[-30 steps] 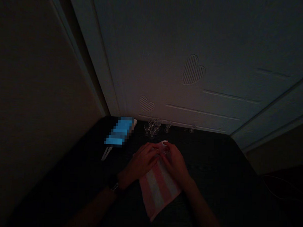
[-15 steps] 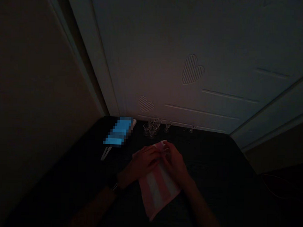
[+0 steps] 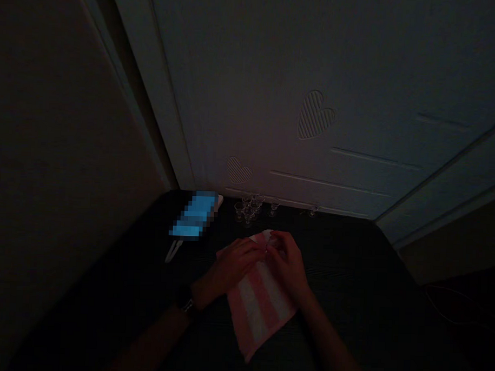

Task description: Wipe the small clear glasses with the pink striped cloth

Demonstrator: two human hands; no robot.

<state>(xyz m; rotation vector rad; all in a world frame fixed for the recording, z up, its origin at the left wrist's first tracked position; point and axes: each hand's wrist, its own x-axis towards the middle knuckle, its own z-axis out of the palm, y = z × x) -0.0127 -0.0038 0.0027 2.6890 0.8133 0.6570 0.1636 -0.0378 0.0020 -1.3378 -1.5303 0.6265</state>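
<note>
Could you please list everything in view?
striped cloth: one, pink-and-white, under hands
held glass: one, transparent, right fingers
clustered glasses: several, transparent, table's back
lone glass: one, transparent, beside cluster
far glassware: count unclear, transparent, farther right
blurred device: one, blue, back left
strip: one, white, near device
table: one, dark, beneath cloth
panel: one, pale, behind table
hearts: two, pale, on panel
wall: one, brownish, left
cord: one, pale, right
watch: one, dark, left wrist
left hand: one, shadowed, on cloth
right hand: one, shadowed, at glass
</note>
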